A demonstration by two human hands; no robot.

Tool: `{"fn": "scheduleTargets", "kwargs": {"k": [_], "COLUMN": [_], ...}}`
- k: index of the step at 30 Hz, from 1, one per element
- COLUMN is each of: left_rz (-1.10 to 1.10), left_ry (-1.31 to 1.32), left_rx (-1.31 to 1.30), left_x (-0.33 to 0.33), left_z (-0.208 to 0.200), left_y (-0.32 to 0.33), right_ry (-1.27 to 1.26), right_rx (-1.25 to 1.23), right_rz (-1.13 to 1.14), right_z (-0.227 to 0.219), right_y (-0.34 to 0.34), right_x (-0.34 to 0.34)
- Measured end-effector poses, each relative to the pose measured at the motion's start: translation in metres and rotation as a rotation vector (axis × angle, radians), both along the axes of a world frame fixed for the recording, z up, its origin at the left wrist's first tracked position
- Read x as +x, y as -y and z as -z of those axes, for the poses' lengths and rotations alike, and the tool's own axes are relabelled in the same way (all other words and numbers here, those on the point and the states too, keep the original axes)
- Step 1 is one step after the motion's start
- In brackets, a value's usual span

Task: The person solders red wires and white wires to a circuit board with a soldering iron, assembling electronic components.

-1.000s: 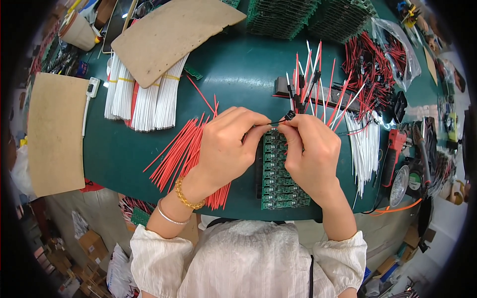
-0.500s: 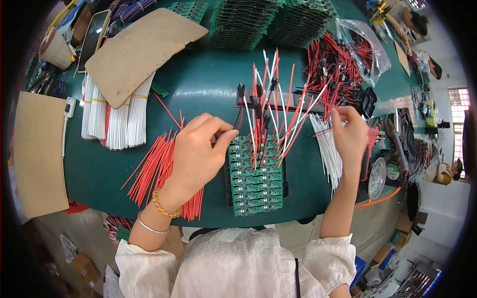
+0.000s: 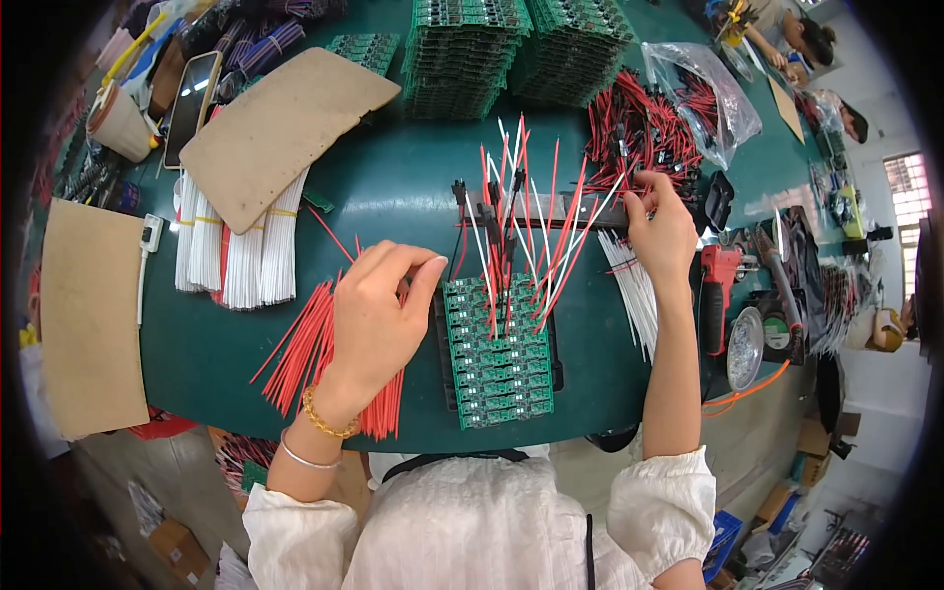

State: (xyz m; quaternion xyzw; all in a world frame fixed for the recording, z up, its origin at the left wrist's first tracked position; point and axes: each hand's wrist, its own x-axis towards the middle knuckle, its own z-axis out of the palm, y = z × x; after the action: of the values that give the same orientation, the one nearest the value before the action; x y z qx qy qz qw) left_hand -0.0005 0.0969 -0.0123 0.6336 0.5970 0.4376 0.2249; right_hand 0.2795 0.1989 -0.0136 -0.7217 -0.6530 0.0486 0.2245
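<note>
- A worker's left hand (image 3: 379,315) rests over a loose fan of cut red wires (image 3: 315,354) on the green worktable (image 3: 393,187), fingers curled and the thumb and forefinger pinched together at the left edge of a panel of green circuit boards (image 3: 497,349); whether a wire sits in that pinch cannot be told.
- The right hand (image 3: 661,228) reaches well out to the right, its fingers closed among a heap of red leads with black connectors (image 3: 639,133), just beside a clear plastic bag (image 3: 713,93) of the same parts.
- The circuit-board panel lies flat near the table's front edge, between the two hands; red and white wires (image 3: 521,216) stand up from its upper rows and splay outward.
- Bundles of white wires (image 3: 236,256) lie left of the red fan, partly under a brown cardboard sheet (image 3: 285,128).
- More white wires (image 3: 634,295) lie under the right forearm.
- Stacks of green boards (image 3: 511,44) sit at the table's far side.
- A red power tool (image 3: 716,290) lies at the right edge.
</note>
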Motion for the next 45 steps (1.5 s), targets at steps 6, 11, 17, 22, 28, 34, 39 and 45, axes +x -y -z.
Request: {"fn": "scheduleTargets", "kwargs": {"k": [6, 11, 17, 22, 28, 34, 39, 45], "left_rz": [-0.035, 0.1, 0.375, 0.368, 0.329, 0.25, 0.219, 0.116], "left_ry": [-0.103, 0.046, 0.401, 0.692, 0.568, 0.498, 0.376, 0.196], "left_rx": [0.125, 0.115, 0.018, -0.189, -0.179, -0.145, -0.036, 0.076], "left_x": [-0.009, 0.009, 0.057, 0.061, 0.032, 0.009, -0.003, -0.005], "left_z": [-0.006, -0.028, -0.04, -0.028, -0.023, -0.019, -0.021, -0.012], "left_y": [0.007, 0.024, 0.044, 0.055, 0.058, 0.052, 0.036, 0.02], "right_ry": [0.106, -0.425, -1.092, -0.93, -0.44, -0.589, -0.625, -0.45], "right_rx": [0.236, 0.109, 0.15, -0.101, 0.059, -0.083, -0.103, -0.054], "right_rz": [-0.201, 0.013, -0.06, -0.456, -0.657, -0.735, -0.754, -0.654], "right_z": [-0.018, -0.053, -0.052, -0.04, -0.045, -0.04, -0.033, -0.026], "right_y": [0.022, 0.074, 0.134, 0.165, 0.147, 0.128, 0.111, 0.098], "right_x": [0.024, 0.023, -0.023, -0.054, -0.078, -0.103, -0.113, -0.122]}}
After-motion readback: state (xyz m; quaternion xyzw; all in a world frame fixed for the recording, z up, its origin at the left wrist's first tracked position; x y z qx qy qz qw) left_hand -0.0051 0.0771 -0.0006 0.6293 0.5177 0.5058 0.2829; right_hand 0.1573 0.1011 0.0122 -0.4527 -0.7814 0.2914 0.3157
